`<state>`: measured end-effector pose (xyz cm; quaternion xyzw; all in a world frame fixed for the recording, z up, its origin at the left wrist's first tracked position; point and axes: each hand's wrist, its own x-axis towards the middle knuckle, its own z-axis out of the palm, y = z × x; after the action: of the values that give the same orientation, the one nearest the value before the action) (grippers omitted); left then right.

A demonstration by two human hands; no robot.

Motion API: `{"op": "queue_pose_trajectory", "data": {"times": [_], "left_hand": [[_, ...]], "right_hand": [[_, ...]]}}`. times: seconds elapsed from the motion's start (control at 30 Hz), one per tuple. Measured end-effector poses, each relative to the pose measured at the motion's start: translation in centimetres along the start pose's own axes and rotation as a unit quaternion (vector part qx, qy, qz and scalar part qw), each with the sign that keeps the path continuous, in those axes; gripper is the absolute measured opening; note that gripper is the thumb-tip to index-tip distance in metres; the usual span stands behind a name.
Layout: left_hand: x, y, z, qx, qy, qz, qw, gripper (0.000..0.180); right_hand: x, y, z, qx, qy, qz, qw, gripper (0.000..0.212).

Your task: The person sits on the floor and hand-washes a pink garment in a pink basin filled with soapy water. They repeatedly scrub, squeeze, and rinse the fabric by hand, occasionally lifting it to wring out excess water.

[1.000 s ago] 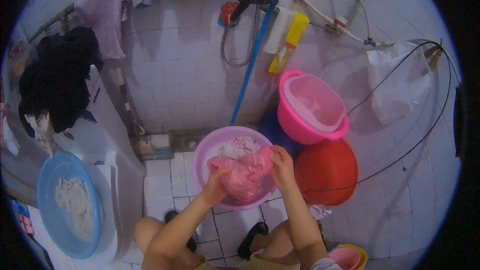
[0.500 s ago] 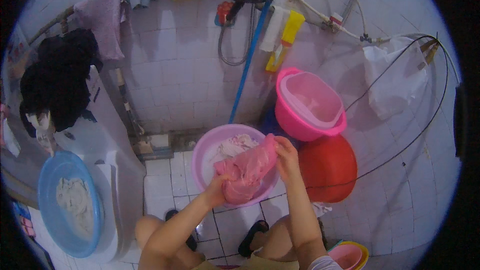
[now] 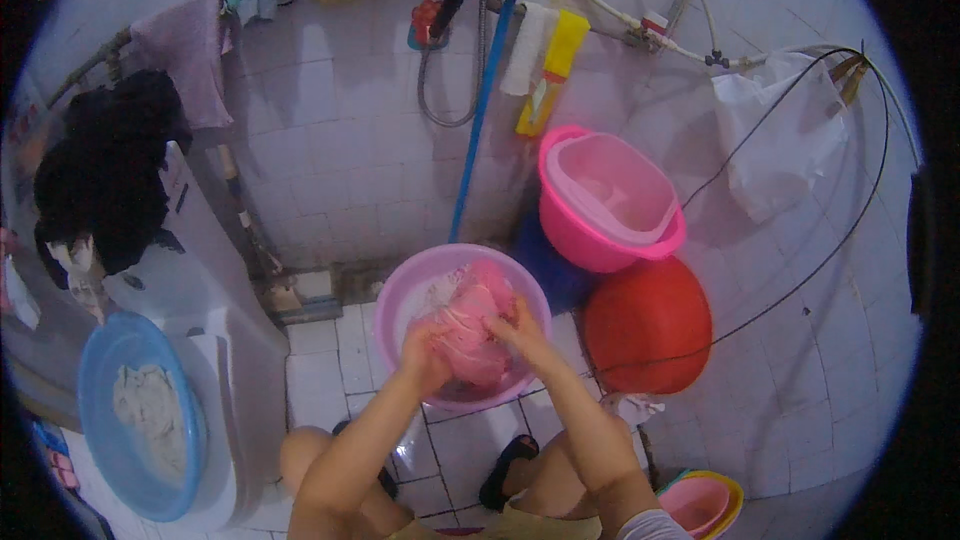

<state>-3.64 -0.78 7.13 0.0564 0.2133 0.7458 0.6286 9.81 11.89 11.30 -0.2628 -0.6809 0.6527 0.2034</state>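
Over the pink basin (image 3: pixel 398 292), left hand (image 3: pixel 422 358) and right hand (image 3: pixel 516 325) clutch the pink cloth (image 3: pixel 468 328); fingers closed on it.

Two pink basins (image 3: pixel 460 280) (image 3: pixel 610 200), one red basin (image 3: pixel 648 325), one blue basin (image 3: pixel 140 430)

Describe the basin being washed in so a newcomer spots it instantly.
Start at the white tiled wall and drop to the floor below the blue pole. The pale pink basin sits there upright; unlike the other basins, both hands knead a pink cloth in it.
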Motion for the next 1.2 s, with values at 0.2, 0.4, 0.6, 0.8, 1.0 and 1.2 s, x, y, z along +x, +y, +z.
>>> {"op": "queue_pose_trajectory", "data": {"times": [0.2,0.4,0.6,0.8,1.0,1.2], "left_hand": [[0.0,0.0,0.2,0.005,0.025,-0.021,0.999,0.055],[-0.2,-0.4,0.4,0.003,0.079,0.009,0.997,0.051],[-0.3,0.0,0.4,0.003,0.070,0.047,0.996,0.049],[-0.8,0.7,0.3,0.018,0.085,0.040,0.995,0.048],[-1.3,1.2,1.1,0.038,0.076,0.023,0.996,0.047],[0.0,1.0,-2.0,0.088,0.056,0.026,0.994,0.046]], "right_hand": [[-0.9,-0.2,-0.1,0.076,0.011,0.074,0.994,0.045],[0.4,-1.0,-2.5,0.252,0.044,0.012,0.967,0.030],[1.5,-1.3,-4.2,0.290,0.074,-0.027,0.954,0.027],[1.1,-1.6,-3.1,0.020,0.098,-0.011,0.995,0.049],[1.2,0.0,-2.3,-0.097,0.013,0.009,0.995,0.090],[0.7,0.6,-1.3,-0.121,-0.133,-0.016,0.983,0.060]]}}
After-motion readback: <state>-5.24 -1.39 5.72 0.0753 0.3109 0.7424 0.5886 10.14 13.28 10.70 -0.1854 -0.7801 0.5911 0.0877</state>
